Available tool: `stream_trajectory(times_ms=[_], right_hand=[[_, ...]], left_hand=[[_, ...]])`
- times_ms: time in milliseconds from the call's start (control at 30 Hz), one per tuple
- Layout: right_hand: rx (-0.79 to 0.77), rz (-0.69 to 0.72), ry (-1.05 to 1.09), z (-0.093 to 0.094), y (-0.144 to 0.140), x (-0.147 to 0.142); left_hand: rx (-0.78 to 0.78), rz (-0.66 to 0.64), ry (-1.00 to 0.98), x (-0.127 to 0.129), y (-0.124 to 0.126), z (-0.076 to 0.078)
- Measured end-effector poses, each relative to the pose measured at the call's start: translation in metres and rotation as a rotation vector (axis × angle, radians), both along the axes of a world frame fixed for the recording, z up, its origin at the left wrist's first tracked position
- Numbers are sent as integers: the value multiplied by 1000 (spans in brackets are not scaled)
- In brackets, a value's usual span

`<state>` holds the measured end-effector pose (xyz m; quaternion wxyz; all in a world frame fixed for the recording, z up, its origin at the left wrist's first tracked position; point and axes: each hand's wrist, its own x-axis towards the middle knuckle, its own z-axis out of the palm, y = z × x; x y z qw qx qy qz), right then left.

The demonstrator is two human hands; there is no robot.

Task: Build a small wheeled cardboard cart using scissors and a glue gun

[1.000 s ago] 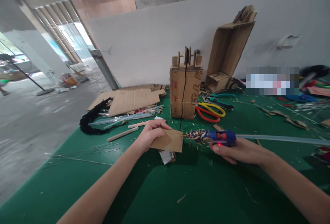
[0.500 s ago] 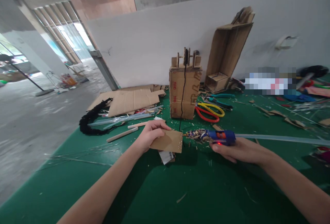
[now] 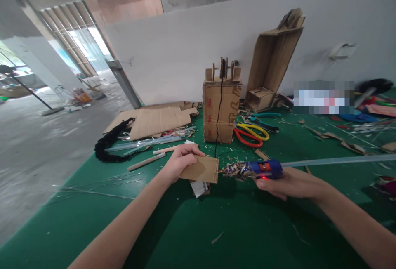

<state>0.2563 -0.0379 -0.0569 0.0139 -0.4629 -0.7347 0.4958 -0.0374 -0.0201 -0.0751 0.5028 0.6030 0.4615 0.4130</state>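
Left hand [image 3: 181, 162] grasps a small flat brown cardboard piece [image 3: 201, 169] by its 9 o'clock edge, just above the green bench [image 3: 185, 236]. Right hand [image 3: 287, 182] is clenched around a blue hot-glue gun [image 3: 262, 168], red lamp lit, its debris-crusted nozzle touching the piece's 3 o'clock edge. An upright brown cardboard box [image 3: 221, 110] stands at 12 o'clock; red and yellow-handled scissors [image 3: 252, 133] lie at 1 o'clock.

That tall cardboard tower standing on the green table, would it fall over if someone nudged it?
Probably yes. The cardboard tower is taller than it is wide, so a push near the top might tip it. Being plain corrugated card, it likely weighs little and would slide easily. The black cord hanging down its front could snag and pull it.
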Motion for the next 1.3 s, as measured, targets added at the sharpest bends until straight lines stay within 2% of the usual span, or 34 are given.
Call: stream_trajectory(times_ms=[200,467,767,867,967,1067,1167,1300], right_hand=[[54,-141,12,-3,1,-2],[44,22,18,0,0,1],[-22,31,37,-1,0,2],[-7,72,142,-1,0,3],[3,49,286,0,-1,2],[8,16,275,4,-1,3],[173,-15,157,11,3,10],[610,25,-74,19,13,29]], left_hand=[[-4,-1,-29,1,0,1],[9,12,-46,0,1,0],[31,46,-48,1,0,2],[27,60,-53,1,1,2],[27,78,-67,2,1,1],[20,123,-66,3,2,1],[18,197,-58,3,3,2],[47,282,-56,2,6,-1]])
